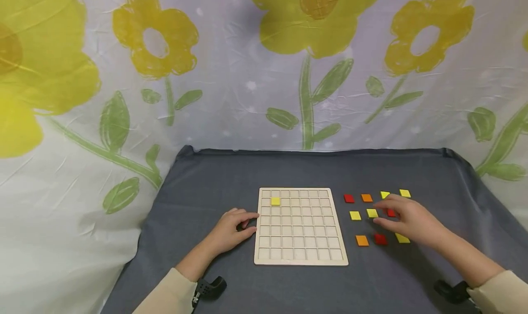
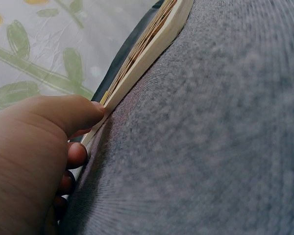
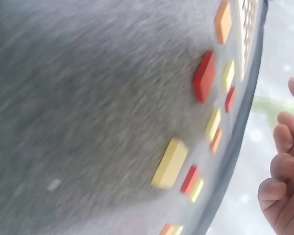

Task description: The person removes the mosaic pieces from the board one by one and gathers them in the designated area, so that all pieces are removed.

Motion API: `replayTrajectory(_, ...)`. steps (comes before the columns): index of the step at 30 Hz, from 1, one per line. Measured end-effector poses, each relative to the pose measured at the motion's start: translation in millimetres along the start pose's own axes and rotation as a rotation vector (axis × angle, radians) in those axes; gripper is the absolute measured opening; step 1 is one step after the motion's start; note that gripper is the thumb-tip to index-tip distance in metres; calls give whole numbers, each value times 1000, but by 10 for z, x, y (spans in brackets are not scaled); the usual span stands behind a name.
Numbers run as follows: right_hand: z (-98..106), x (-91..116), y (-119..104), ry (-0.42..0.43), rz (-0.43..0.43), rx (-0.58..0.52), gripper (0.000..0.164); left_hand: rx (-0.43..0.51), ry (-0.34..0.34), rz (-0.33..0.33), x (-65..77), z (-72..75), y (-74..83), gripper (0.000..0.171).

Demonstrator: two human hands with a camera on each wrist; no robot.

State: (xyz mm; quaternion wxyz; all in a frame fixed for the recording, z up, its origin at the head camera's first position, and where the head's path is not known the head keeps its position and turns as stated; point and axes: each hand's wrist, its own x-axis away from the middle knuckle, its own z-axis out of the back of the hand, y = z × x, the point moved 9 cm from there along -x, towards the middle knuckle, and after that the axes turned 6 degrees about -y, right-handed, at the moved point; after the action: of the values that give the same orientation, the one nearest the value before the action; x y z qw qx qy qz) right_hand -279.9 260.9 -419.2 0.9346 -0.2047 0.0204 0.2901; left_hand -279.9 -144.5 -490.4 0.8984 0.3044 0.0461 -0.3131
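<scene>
My left hand rests at the left edge of a pale wooden grid board, with thumb and index fingertip against its side. In the left wrist view the thumb lies right at the rim of the board. One yellow square tile sits on the board, second row from the far edge, second column from the left. Above the loose tiles right of the board hovers my right hand, thumb and fingers apart and holding nothing. A yellow tile lies by its fingertips; a red tile is partly hidden under it.
Loose tiles lie in rough rows on the dark grey cloth: a red tile, an orange tile and several others. Nearest the front are an orange tile and a red tile. A flowered curtain hangs behind.
</scene>
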Motion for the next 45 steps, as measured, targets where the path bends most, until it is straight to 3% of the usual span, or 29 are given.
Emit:
replayTrajectory(9,-87,-272,-206,42,20,-78,31,14,-28,26,-12,-10,-19,32)
replayTrajectory(16,-266,-509,-341,-19,-17,-128,35,29,-38,40,-8,-15,-24,31)
replayTrajectory(23,-332,-737,-570,-11,65,-122,35,23,-48,57,-15,-18,-31,32)
replayTrajectory(45,-771,-1307,-1118,-100,145,-219,36,19,-47,59,-10,17,12,31)
